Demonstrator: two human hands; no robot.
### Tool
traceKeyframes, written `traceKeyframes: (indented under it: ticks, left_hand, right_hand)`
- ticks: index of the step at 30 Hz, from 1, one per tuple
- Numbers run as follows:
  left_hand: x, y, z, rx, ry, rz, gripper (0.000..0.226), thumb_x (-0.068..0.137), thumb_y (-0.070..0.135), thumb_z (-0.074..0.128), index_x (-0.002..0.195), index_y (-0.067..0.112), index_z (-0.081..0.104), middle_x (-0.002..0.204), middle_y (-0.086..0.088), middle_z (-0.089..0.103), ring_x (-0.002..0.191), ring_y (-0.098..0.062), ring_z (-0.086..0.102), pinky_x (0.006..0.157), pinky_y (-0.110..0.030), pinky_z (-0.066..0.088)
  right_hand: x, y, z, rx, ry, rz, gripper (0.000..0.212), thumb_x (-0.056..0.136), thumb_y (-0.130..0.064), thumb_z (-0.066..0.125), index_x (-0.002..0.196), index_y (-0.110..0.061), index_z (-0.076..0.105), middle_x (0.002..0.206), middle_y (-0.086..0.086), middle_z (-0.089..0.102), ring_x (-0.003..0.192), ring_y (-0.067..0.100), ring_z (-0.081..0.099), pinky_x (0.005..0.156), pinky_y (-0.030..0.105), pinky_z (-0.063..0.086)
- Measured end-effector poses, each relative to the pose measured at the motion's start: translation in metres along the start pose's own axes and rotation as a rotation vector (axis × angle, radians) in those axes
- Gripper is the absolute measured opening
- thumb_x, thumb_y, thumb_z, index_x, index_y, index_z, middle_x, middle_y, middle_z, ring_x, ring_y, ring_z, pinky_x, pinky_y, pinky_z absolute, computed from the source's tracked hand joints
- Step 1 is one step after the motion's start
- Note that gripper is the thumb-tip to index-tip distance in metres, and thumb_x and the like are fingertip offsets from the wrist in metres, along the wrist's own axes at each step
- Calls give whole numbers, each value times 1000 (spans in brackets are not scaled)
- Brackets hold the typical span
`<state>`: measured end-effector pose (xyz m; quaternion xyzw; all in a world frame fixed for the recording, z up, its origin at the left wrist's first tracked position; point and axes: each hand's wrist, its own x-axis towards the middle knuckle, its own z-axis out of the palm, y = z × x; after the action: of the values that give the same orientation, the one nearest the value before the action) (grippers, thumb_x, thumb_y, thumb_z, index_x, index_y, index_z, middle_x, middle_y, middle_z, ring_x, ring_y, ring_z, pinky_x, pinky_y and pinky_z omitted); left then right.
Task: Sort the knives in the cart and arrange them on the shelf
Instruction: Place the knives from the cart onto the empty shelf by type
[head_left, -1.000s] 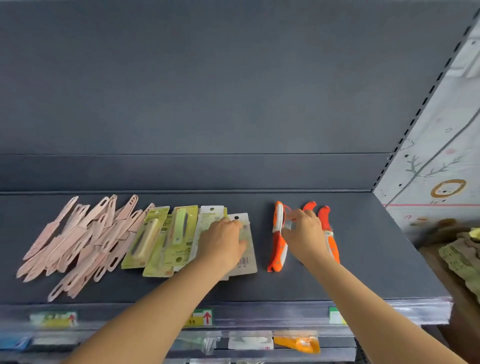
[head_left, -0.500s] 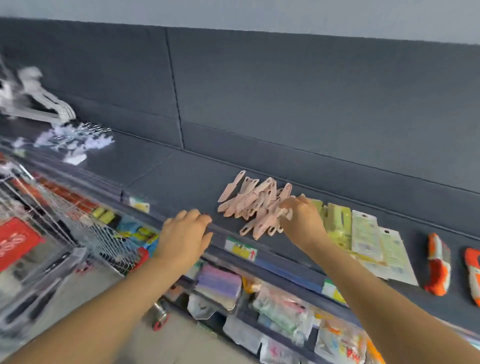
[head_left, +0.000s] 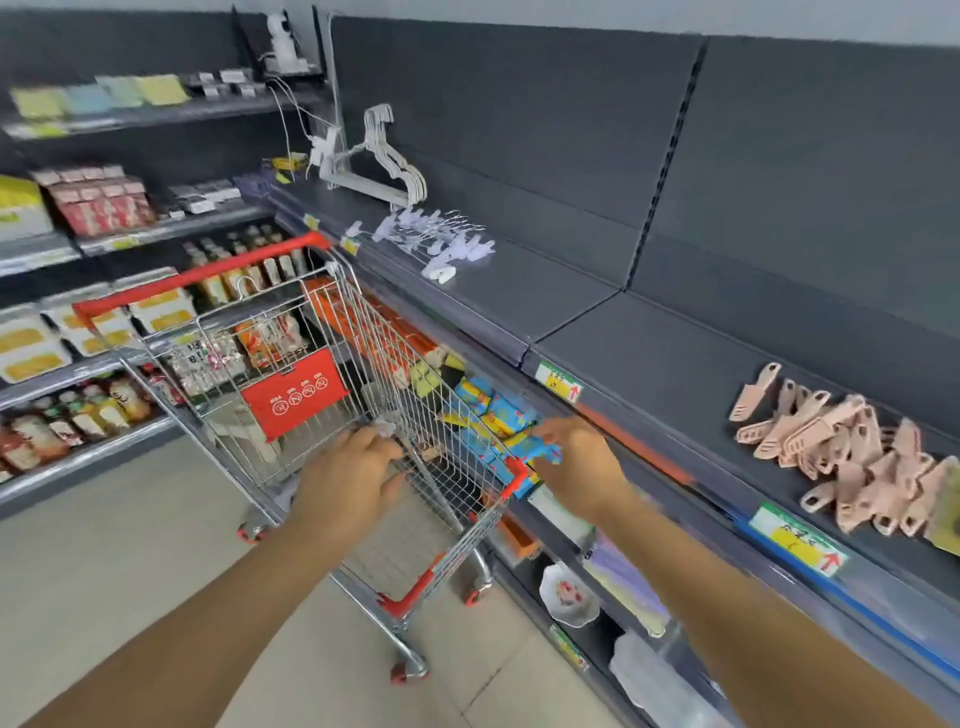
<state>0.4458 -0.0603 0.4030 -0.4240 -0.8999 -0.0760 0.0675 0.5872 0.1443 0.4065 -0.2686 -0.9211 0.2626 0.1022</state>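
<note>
Both hands have left the shelf and swung over to the cart. The left hand (head_left: 348, 467) hangs above the wire basket with fingers loosely bent. The right hand (head_left: 576, 462), blurred, reaches toward the basket's near red corner with fingers stretched. The two are apart and neither grips anything. Inside the cart (head_left: 197, 278) only pale, blurred shapes show near the bottom; what they are cannot be told. On the dark shelf (head_left: 649, 358) to the right lie the pink knives (head_left: 841, 452), matte plastic pieces heaped in a loose overlapping pile, their handle holes pointing several ways.
</note>
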Motion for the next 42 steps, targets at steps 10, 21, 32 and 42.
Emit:
traceKeyframes:
  ticks: [10, 21, 32, 42]
  left_hand:
    - [27, -86, 37, 77, -91, -157, 21, 80, 35, 66, 99, 27, 67, 94, 2, 61, 86, -22, 58, 64, -34, 47]
    - [157, -166, 64, 80, -128, -163, 24, 80, 26, 69, 102, 17, 66, 94, -4, 63, 86, -25, 59, 68, -35, 48]
    - [253, -226, 126, 53, -253, 54, 39, 93, 39, 47, 128, 24, 50, 124, 2, 53, 108, -14, 51, 90, -28, 42]
    - [321, -275, 207, -80, -387, 413, 28, 90, 35, 57, 112, 18, 61, 109, -2, 61, 101, -20, 56, 88, -35, 43]
  right_hand:
    - [88, -29, 75, 21, -116, -33, 39, 89, -5, 57, 127, -12, 55, 128, 8, 54, 115, 19, 54, 90, 17, 39]
    - [237, -38, 127, 8, -211, 18, 37, 90, -13, 56, 127, -13, 55, 129, 10, 54, 115, 22, 54, 97, 29, 44]
    - [307, -41, 177, 80, -184, 280, 36, 88, -13, 59, 124, -15, 57, 127, 9, 54, 109, 22, 57, 91, 28, 46]
    - [291, -29, 258, 146, -14, 802, 38, 88, -15, 57, 125, -14, 55, 125, 8, 55, 107, 25, 57, 83, 25, 42]
